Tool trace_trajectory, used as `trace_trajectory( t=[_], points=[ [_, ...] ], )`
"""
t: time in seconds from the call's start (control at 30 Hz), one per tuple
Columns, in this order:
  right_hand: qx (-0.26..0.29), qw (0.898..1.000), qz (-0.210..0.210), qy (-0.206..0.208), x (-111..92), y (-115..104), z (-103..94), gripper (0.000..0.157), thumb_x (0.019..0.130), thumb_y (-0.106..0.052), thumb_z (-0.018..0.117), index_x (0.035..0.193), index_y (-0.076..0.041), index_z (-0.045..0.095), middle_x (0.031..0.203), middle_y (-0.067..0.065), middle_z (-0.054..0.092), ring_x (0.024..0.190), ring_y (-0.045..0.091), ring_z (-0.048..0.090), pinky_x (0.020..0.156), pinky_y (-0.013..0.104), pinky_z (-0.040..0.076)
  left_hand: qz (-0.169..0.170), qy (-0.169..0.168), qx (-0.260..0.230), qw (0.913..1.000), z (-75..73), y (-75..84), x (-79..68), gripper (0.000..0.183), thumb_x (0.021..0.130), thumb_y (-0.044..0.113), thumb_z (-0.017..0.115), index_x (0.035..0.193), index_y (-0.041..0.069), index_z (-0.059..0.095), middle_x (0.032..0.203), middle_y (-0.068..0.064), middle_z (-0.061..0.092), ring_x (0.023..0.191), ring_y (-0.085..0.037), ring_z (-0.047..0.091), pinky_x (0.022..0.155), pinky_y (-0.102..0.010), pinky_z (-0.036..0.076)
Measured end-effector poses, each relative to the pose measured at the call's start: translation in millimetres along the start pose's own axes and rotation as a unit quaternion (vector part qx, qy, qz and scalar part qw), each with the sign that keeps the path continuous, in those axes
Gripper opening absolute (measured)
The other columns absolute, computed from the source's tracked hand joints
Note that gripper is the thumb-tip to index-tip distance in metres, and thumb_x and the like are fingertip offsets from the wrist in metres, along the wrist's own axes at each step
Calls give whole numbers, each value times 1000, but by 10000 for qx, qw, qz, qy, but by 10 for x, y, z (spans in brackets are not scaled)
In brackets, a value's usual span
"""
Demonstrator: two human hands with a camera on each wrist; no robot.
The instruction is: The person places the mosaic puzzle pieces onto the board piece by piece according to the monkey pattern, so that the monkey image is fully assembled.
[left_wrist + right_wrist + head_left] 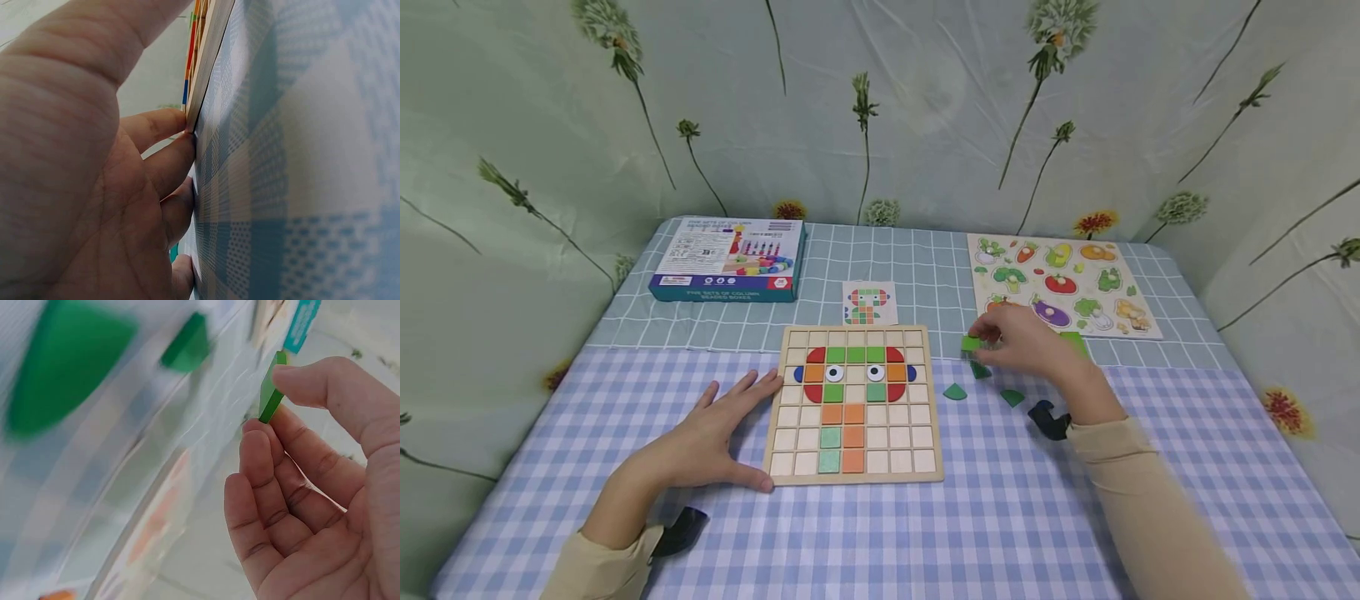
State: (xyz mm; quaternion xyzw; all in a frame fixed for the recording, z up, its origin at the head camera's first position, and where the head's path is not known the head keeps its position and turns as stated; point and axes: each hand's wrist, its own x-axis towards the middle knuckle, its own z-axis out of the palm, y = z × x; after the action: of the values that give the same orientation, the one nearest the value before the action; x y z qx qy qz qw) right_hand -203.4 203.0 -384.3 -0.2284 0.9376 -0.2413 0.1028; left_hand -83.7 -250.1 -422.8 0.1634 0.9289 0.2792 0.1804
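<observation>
On the gridded wooden board (900,437), coloured tiles form a figure with two eye pieces. My left hand (707,437) spreads along the board's left side, thumb and fingertips at its edge; the left wrist view shows the fingertips against the rim. To the right of the board, my right hand (1026,340) pinches a green square tile (272,392) between thumb and fingers, raised over the table. Below that hand lie green quarter-round pieces, one near the board (955,392), another farther right (1012,397). A third green piece (981,371) sits just under the fingers.
A small pattern card (870,302) lies behind the board. At the back left is a boxed bead set (726,258); at the back right, a vegetable puzzle board (1101,302). More green (1075,340) shows behind the right wrist. Checked cloth (985,517) covers the front.
</observation>
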Motion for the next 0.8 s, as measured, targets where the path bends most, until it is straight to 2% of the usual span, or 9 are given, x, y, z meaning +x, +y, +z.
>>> trace_trajectory(
  t=[0.43,0.57,0.8],
  points=[
    [-11,9957,-820,-434,141,-692,238,24,93,-15,81,116,-7,80,109,5,76,96,20,69,83,31,61,49,-6,10,10000,-15,32,6,135,63,67,96,171,22,29,180,-8,25,168,-45,12,127,-80,-4],
    [-58,9910,-1206,-577,191,-904,356,24,94,-17,81,116,-6,80,108,4,75,94,18,69,81,25,59,107,24,-4,9999,-18,37,4,135,64,66,97,171,21,29,180,-10,25,167,-46,13,126,-81,-4],
    [-103,9787,-1795,-986,263,-1270,625,22,97,-18,79,116,-8,80,108,3,75,91,13,64,81,22,56,49,5,-1,10000,-8,7,5,136,62,69,96,171,23,29,181,-7,24,168,-45,12,127,-80,-4]
  ],
)
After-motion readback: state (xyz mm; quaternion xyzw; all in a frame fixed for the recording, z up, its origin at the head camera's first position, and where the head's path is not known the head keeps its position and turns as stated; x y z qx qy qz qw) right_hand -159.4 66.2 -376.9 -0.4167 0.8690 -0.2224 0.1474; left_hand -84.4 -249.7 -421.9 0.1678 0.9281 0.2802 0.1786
